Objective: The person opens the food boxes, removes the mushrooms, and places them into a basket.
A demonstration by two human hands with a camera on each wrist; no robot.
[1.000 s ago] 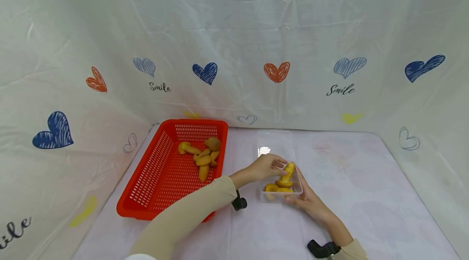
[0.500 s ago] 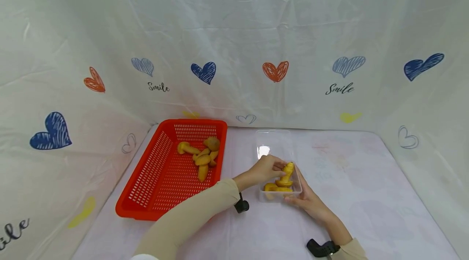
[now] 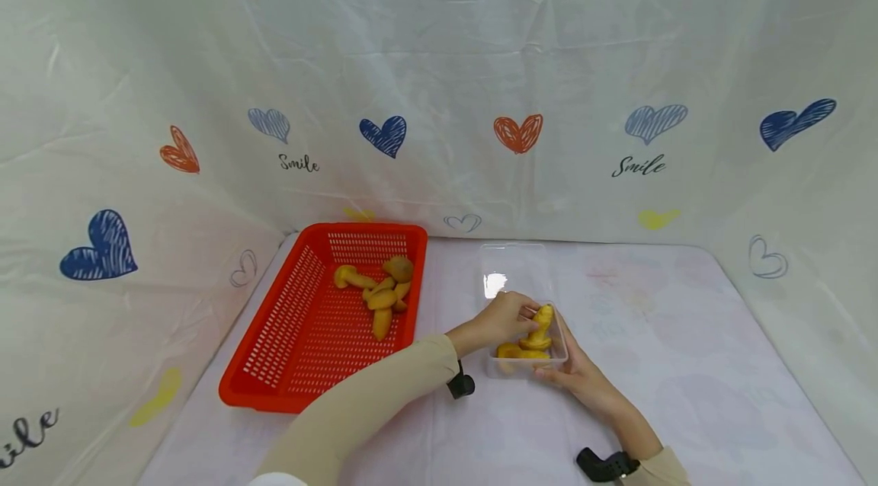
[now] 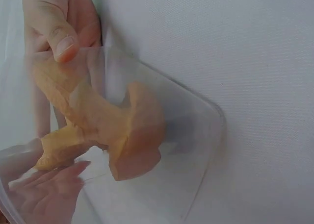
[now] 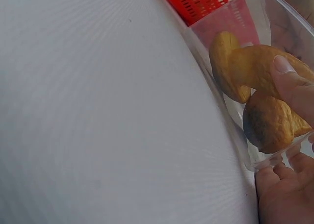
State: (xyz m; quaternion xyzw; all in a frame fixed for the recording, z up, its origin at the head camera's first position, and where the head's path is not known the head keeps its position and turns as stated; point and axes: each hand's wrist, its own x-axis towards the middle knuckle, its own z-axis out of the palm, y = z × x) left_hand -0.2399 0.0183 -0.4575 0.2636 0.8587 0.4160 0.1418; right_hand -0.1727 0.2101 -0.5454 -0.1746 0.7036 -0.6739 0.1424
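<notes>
A small clear plastic box (image 3: 495, 368) stands on the table with yellow-brown mushrooms inside. One mushroom (image 3: 540, 327) is upright in it, stem up and cap down, at the right side; a second mushroom (image 3: 511, 351) lies at the near side. My left hand (image 3: 504, 318) reaches in from the left and pinches the upright mushroom's stem between thumb and fingertips. Round the box's right near corner, my right hand (image 3: 579, 375) holds the wall, its thumb in front. Through the clear plastic, the left wrist view shows a mushroom cap (image 4: 137, 136) beside the left fingers (image 4: 44, 189).
To the left stands a red perforated basket (image 3: 233, 379) with several mushrooms (image 3: 380, 299) gathered at its right side. The box's clear lid (image 3: 514, 265) lies folded back behind it. A white curtain (image 3: 439, 75) printed with hearts hangs behind the table (image 3: 686, 364).
My left hand and forearm have shifted slightly right, and the upright mushroom has moved a little right with them. My right hand keeps its hold on the box.
</notes>
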